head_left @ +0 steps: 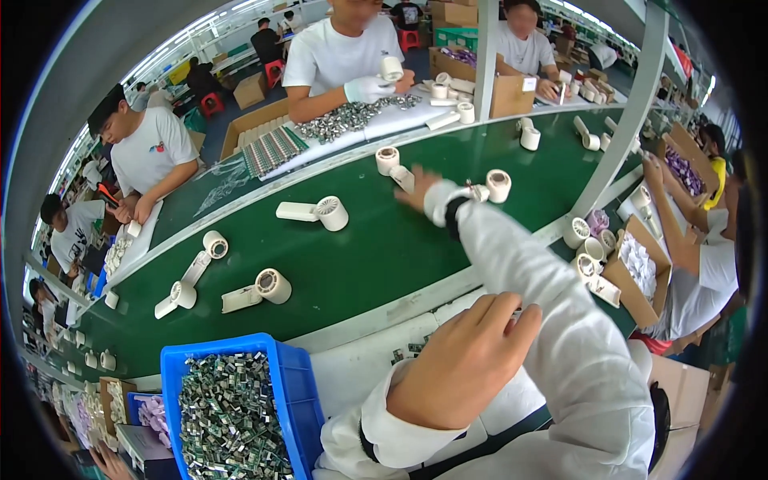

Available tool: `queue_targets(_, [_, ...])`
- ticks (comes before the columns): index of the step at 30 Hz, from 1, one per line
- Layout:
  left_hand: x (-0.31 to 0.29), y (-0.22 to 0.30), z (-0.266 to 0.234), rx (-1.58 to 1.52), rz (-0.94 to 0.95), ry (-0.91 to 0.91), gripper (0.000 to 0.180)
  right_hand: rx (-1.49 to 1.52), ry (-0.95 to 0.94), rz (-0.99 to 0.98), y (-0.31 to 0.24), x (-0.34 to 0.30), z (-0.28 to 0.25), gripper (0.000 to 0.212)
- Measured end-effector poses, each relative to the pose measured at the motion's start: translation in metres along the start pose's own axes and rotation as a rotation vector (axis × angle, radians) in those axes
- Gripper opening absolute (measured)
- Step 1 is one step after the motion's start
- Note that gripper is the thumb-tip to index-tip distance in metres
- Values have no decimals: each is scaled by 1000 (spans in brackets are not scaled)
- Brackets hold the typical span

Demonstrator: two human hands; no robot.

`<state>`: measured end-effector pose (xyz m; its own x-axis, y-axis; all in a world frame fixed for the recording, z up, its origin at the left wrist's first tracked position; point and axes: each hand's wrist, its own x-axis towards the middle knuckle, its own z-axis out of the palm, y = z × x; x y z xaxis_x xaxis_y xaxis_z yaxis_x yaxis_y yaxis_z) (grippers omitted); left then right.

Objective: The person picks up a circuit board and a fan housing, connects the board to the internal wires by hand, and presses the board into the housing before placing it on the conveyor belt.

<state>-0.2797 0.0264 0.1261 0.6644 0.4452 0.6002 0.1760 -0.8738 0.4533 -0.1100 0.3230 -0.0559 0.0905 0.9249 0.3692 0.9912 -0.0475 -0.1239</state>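
Observation:
My right hand (421, 190) stretches over the green conveyor belt (376, 248), slightly blurred, its fingers apart. Right at its fingertips lies a white handheld fan housing (388, 162), its handle pointing toward the hand. Just right of my wrist is another fan housing (498, 186), partly behind the sleeve. My left hand (468, 360) is held close to me over the white work surface, fingers curled together; a small dark bit shows at the fingertips, too hidden to name. Several green circuit boards (414, 349) lie beside it, partly covered by the hand.
A blue bin (298, 400) full of small circuit boards stands at the near left. More fan housings (330, 214) lie along the belt. A grey post (620, 112) rises at the right, near a cardboard box (636, 272). Co-workers sit across the belt and at the right.

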Motion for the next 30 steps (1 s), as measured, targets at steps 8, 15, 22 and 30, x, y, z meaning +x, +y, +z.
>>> queue_targets(8, [4,-4,9,91,12,-32,30,96,-312,-32,23,13,-54,59])
queue_targets(15, [6,-4,17,123,42,33,28,343,-231,-56,50,-1,-85,48])
queue_targets(22, [2,-3,12,129,47,48,26,244,-69,-116,50,-33,-77,54])
queue_targets(30, [3,-9,19,146,-22,-22,24,177,-164,-292,65,-75,-107,55])
